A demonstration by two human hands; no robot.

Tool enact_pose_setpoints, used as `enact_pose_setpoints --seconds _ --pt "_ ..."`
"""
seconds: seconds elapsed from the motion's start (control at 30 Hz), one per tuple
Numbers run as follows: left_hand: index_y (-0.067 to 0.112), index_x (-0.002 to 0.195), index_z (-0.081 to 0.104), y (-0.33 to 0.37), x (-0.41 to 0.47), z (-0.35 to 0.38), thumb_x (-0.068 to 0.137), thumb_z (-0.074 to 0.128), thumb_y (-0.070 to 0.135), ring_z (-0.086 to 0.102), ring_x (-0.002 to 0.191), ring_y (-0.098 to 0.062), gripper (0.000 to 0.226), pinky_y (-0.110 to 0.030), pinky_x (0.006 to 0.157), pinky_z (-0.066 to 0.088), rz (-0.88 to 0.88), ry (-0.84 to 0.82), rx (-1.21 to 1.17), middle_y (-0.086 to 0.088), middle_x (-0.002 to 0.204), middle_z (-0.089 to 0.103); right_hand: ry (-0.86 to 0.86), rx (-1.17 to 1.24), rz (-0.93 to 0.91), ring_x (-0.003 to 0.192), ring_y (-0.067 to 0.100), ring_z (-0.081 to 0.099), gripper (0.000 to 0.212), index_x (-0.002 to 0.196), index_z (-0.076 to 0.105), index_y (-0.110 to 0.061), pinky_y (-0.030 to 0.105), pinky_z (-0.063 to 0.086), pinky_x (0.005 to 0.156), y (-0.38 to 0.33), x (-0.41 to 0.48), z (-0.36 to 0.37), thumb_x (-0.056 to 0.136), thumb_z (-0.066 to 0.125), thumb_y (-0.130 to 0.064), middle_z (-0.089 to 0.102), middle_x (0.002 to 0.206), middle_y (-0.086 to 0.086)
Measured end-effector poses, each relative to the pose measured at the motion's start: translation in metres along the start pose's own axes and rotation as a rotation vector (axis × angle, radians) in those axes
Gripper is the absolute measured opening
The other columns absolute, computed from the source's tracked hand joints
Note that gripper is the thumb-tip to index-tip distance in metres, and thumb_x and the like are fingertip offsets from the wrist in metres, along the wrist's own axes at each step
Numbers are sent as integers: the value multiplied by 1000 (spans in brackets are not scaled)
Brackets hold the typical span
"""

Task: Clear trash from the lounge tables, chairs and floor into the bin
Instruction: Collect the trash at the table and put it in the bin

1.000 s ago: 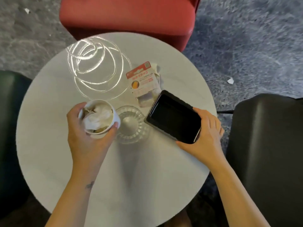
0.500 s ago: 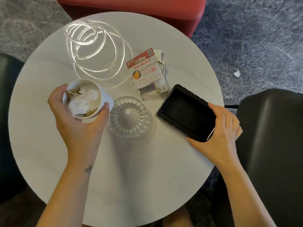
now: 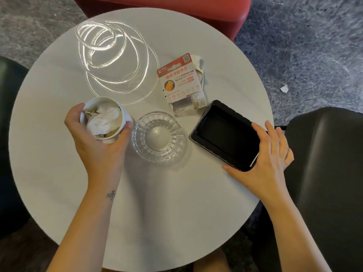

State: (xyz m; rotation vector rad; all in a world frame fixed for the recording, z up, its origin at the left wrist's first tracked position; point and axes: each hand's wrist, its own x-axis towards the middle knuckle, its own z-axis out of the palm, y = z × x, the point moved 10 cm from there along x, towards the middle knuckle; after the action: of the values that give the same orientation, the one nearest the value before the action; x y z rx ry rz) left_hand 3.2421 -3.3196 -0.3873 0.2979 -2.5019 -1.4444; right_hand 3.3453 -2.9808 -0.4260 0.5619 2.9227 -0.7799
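Note:
A round white table (image 3: pixel 59 183) carries the trash. My left hand (image 3: pixel 98 142) grips a white paper cup (image 3: pixel 107 117) stuffed with crumpled tissue, left of centre. My right hand (image 3: pixel 265 163) holds the near right corner of a black plastic tray (image 3: pixel 225 134), thumb under its edge and fingers along its side. A red and white battery blister pack (image 3: pixel 181 81) lies behind the tray, with a crumpled white paper (image 3: pixel 198 63) tucked beneath it.
A clear glass ashtray (image 3: pixel 158 136) stands between my hands. Ceiling light rings reflect on the tabletop (image 3: pixel 110 61). A red seat (image 3: pixel 176 4) is behind the table, black chairs (image 3: pixel 330 173) at right and left. A white paper scrap (image 3: pixel 284 88) lies on the grey carpet.
My left hand carried the cup a little leftward, away from the ashtray. My right hand drew the black tray to the right, off the blister pack.

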Motion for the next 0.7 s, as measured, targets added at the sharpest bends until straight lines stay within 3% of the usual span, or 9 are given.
enact_pose_setpoints --seconds 0.1,0.27,0.37,0.5,0.6,0.7 --pt "11 131 31 -5 -1 4 69 76 30 43 111 7 79 -12 91 41 -17 -23 0 19 122 38 7 0 -15 141 22 4 100 139 23 -30 42 1 107 -6 2 0 58 74 -56 20 151 4" --pt "17 134 28 -6 0 7 69 75 33 39 114 14 82 -17 91 44 -36 -50 -26 37 121 33 37 -11 -31 140 23 9 91 138 25 -28 45 5 108 -20 7 -3 62 64 -59 25 149 5" --pt "19 136 28 -5 1 5 68 76 34 36 114 19 86 -10 89 42 -44 -53 -20 42 121 33 53 -2 -40 139 24 12 89 137 27 -26 43 6 108 -28 11 -6 63 64 -59 29 147 6" --pt "21 139 27 -2 5 -3 64 77 37 35 125 2 92 -7 98 32 -80 -58 40 10 138 33 58 -6 -59 138 24 14 87 138 29 -26 45 10 108 -44 22 -10 65 56 -66 31 147 4" --pt "18 140 28 20 12 -14 65 72 45 29 131 -8 91 -5 102 22 -7 -43 143 6 139 29 64 35 -71 137 22 17 85 139 32 -24 42 10 108 -60 34 -15 67 60 -60 32 146 3" --pt "13 138 32 57 18 -16 71 67 43 25 137 -19 81 -16 110 22 104 -40 168 -1 142 32 87 84 -78 132 18 23 81 138 33 -25 31 12 105 -79 53 -23 70 61 -58 37 141 0"
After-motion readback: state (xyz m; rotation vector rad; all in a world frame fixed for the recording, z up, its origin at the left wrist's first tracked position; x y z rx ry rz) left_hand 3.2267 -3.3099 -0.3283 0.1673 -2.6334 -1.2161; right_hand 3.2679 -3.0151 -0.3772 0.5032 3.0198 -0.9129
